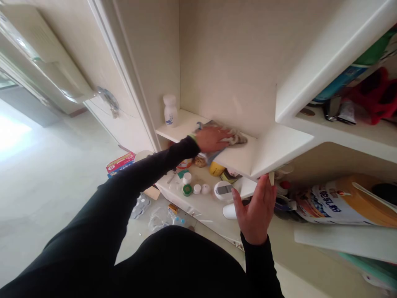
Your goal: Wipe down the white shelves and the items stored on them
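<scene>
My left hand (212,138) presses down on a crumpled cloth (235,136) lying on a white shelf (198,124) in a wall niche, fingers curled over the fabric. A small white bottle (170,110) stands upright at the left end of that shelf, apart from the cloth. My right hand (256,209) is below, fingers stretched out and together, its fingertips touching the front edge of the shelf near the corner. It holds nothing. Both arms wear black sleeves.
The lower shelf (211,207) carries several small jars and caps, a yellow container (216,169) and a white device (223,190). A large orange and white tin (344,200) lies at the right. Red cloth (376,95) and other items fill the upper right compartment. A colourful box (120,162) lies on the floor.
</scene>
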A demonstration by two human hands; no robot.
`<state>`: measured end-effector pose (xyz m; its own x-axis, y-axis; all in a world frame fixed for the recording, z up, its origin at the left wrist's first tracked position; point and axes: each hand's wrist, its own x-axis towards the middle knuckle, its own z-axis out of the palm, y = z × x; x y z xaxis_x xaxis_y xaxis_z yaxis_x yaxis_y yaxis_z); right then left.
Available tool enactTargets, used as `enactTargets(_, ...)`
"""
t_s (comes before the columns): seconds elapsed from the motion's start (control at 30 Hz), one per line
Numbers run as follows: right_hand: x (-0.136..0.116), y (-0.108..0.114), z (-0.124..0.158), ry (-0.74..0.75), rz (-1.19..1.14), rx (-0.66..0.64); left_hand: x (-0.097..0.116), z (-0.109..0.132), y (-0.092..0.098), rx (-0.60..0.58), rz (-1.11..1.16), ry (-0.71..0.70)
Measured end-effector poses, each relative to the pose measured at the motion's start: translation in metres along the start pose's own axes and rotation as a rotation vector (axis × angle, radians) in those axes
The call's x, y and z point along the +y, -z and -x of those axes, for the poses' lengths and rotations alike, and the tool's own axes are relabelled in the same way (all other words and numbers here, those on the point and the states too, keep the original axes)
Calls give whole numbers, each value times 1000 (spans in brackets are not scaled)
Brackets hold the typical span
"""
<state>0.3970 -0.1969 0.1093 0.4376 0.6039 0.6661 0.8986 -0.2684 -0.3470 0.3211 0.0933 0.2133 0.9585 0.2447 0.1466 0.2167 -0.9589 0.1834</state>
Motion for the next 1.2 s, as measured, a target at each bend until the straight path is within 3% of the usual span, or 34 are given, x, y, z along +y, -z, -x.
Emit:
enactTargets(0.1,2,-1,1,18,-14,-1,32,-19,-10,11,-46,8)
enactTargets(0.23,6,2,1,46,-36,-19,65,30,-15,38,-33,-60)
enactTargets(0.3,8,5,1,62,-53,-33,71,56,-14,69,-10,-80)
enactTargets(0.37,10,7,1,71,-59,-51,72,62,-13,90,7,-73)
enactTargets(0.43,12,8,2,78,-58,-69,70,43,-12,81,4,-66)
enactTargets(0.63,15,10,2,82,-34,-87,77,-60,-13,9,-81,51)
enactTargets(0.73,17,11,2,84,-23,-94,84,-78,-10,37,-61,141)
enactTargets(0.83,20,13,2,100,-15,-90,89,-59,-4,11,-12,155)
enactTargets(1.03,22,17,2,107,-6,-114,90,13,9,-60,30,7)
enactTargets(1.1,21,18,1,106,1,-109,88,17,10,-19,56,44)
enactTargets(1.2,20,17,1,111,5,-100,87,-4,8,160,132,139)
